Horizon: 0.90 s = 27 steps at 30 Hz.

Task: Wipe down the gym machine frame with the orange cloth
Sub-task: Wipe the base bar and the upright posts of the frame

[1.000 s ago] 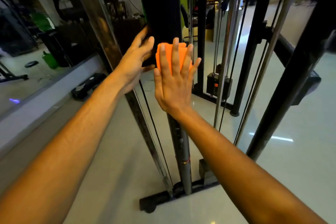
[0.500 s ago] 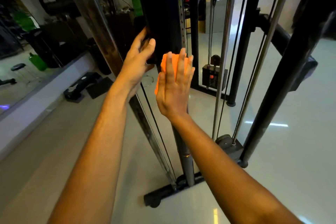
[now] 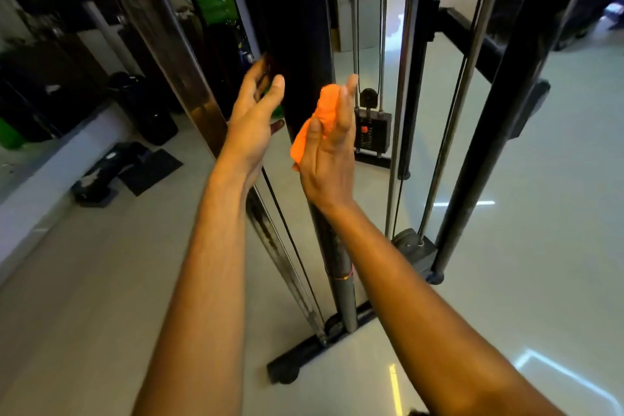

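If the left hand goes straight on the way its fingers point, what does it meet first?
Most likely the black upright of the machine frame: the left hand points up and forward, fingertips already at its left edge. Depth is unclear, so contact cannot be confirmed.

The orange cloth point(image 3: 319, 121) is bunched against the right side of the black upright post point(image 3: 290, 27). The post stands vertical, dark and glossy.
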Available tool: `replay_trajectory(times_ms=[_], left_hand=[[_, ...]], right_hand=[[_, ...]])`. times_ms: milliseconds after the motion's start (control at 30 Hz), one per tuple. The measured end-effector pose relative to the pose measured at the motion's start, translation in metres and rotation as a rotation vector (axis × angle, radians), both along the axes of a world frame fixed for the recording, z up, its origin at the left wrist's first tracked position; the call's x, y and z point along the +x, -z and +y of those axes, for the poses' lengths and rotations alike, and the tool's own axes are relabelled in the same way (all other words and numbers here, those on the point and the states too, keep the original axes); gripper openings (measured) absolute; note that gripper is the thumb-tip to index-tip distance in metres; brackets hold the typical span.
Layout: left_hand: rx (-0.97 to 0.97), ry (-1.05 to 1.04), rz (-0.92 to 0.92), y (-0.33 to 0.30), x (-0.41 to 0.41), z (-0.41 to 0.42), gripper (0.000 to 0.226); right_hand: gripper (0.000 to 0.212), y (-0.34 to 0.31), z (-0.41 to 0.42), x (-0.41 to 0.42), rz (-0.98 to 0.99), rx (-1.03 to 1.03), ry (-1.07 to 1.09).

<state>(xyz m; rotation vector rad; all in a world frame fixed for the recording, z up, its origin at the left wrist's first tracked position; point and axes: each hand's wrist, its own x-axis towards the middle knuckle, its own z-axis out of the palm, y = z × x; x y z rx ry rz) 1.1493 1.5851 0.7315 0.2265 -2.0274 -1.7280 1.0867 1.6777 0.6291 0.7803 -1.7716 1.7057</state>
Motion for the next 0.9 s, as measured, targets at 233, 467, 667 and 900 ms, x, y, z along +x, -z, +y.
replay_trajectory(times_ms=[233, 467, 667, 900], left_hand=[[0.06, 0.066, 0.026, 0.033, 0.008, 0.003, 0.056], [0.047, 0.03, -0.003, 0.061, 0.003, 0.005, 0.059], [0.073, 0.047, -0.015, 0.077, 0.006, 0.007, 0.056], [0.128, 0.03, -0.085, 0.094, 0.007, 0.007, 0.055]], right_hand=[[0.072, 0.074, 0.007, 0.014, -0.074, 0.331, 0.298], [0.068, 0.045, 0.01, 0.022, -0.124, 0.177, 0.068], [0.068, 0.075, 0.004, 0.015, -0.053, 0.254, 0.121], [0.074, 0.147, 0.013, 0.039, -0.279, 0.356, 0.092]])
